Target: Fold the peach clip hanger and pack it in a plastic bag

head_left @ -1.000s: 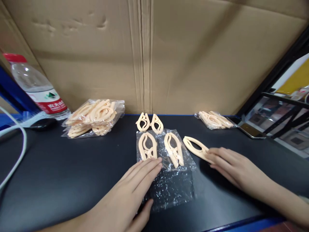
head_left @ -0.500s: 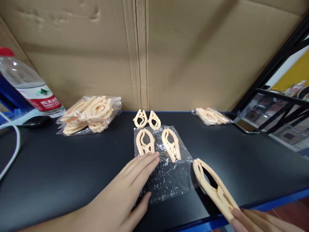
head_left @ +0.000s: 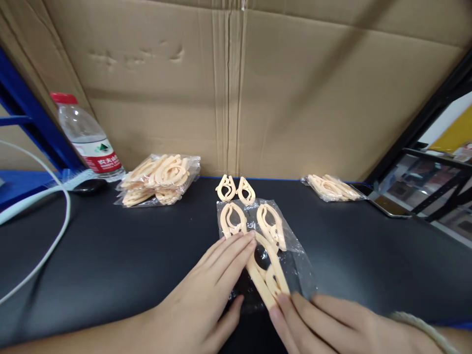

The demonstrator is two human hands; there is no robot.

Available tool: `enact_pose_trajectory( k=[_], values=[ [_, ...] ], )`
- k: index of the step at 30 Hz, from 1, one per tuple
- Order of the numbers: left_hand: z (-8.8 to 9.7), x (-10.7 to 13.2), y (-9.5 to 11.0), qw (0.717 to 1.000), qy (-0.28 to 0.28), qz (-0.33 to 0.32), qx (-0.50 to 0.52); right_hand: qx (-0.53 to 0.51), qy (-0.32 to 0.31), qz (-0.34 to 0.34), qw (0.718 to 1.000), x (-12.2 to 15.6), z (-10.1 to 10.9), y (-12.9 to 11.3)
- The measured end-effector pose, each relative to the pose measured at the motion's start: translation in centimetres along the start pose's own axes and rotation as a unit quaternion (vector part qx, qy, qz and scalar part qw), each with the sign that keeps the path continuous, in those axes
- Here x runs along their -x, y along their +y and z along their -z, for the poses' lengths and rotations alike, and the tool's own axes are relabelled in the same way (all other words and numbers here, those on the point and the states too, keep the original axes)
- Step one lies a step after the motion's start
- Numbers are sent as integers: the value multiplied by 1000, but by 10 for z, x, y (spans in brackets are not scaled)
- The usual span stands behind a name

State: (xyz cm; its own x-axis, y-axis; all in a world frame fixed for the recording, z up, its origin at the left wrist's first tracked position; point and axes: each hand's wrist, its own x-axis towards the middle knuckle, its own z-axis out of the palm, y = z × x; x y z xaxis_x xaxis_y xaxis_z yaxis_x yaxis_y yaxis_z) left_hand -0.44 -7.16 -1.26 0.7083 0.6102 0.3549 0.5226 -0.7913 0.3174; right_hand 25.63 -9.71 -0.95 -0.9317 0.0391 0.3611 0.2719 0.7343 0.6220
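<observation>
My right hand (head_left: 324,322) pinches the lower end of a beige folding hanger (head_left: 273,281), folded up, whose far end overlaps the clear plastic bag (head_left: 300,260). My left hand (head_left: 212,287) lies open with fingers stretched over the bag, fingertips against that hanger's far end. Two more folded hangers, one on the left (head_left: 233,220) and one on the right (head_left: 271,225), show through the bag. Beyond them, two small beige clips (head_left: 226,189) (head_left: 246,191) lie side by side. Whether the held hanger's tip is inside the bag, I cannot tell.
A pile of bagged beige hangers (head_left: 158,179) is at the back left, beside a water bottle (head_left: 92,137) and a black mouse (head_left: 90,186). Another bagged set (head_left: 332,188) lies back right near a phone (head_left: 391,206). A white cable (head_left: 66,221) curves at left; cardboard (head_left: 295,98) stands behind.
My right hand has brought the folding hanger leftward from the right side onto the bag, up to my left fingertips. The left hand stays on the bag; the view has shifted left.
</observation>
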Motion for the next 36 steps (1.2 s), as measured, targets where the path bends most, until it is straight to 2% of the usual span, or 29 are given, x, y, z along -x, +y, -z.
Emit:
enact_pose_trajectory(
  k=[1, 5, 8, 12, 15, 18, 20, 22, 23, 24, 25, 26, 28, 29, 32, 36],
  values=[
    [0, 0, 0, 1000, 3, -2, 0, -3, -35, 13, 999, -13, -3, 7],
    [-2, 2, -1, 1000, 6, -10, 1, -10, 15, 16, 1000, -51, -21, 24],
    [-4, 3, -3, 1000, 2, 7, -1, -24, 18, -16, 999, -60, -42, 27],
    [-4, 3, -4, 1000, 1, 21, -2, -60, -21, -85, 994, -61, -63, 22],
    [-2, 1, -3, 1000, -9, 17, -6, -58, -41, -142, 987, -59, -55, 12],
    [-2, 0, -3, 1000, -9, 17, -6, -86, -17, -133, 987, -58, -30, 15],
    [-2, 0, -4, 1000, -11, 13, -4, -147, 43, -115, 981, -57, -17, 35],
    [-1, 1, -3, 1000, -19, 12, -3, -177, 109, -188, 960, -56, -19, 69],
    [0, 1, -2, 1000, -21, 12, -3, -166, 128, -247, 946, -54, -28, 90],
    [1, 1, -1, 1000, -20, 13, -3, -167, 123, -275, 939, -53, -41, 112],
    [2, 1, 0, 1000, -16, 15, -3, -183, 91, -292, 934, -51, -57, 134],
    [3, 1, 2, 1000, -10, 17, -3, -198, 54, -289, 935, -48, -76, 153],
    [3, 0, 2, 1000, 1, 18, -7, -238, -55, -217, 945, -44, -114, 183],
    [1, 0, 0, 1000, 5, 13, -9, -252, -73, -193, 945, -43, -131, 192],
    [-9, 1, -12, 999, 14, -24, -15, -276, -85, -151, 945, -38, -171, 199],
    [-20, 0, -24, 999, 20, -40, -30, -280, -73, -151, 945, -29, -195, 194]
  ],
)
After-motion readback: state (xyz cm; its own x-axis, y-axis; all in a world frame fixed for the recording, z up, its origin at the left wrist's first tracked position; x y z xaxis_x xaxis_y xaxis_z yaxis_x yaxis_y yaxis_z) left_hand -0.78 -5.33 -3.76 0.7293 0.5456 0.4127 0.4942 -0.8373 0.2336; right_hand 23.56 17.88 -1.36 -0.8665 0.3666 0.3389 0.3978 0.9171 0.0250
